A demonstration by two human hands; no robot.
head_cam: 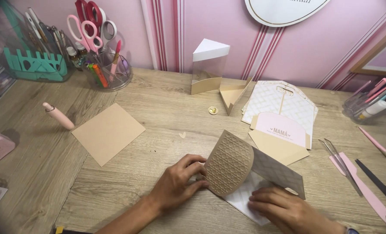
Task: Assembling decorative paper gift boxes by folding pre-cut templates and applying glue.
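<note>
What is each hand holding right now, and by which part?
Left hand pinches the embossed card piece at its left edge; right hand presses its patterned flap's lower edge down.

Single head-worn view, looking down and forward across a wooden desk (167, 108).

The camera sits above the desk's near edge, close over the left hand (175, 184) and right hand (288, 210) at the bottom of the frame. It faces the far edge, where a pink striped wall (227, 34) rises. The desk's left and right ends run out of frame.
</note>
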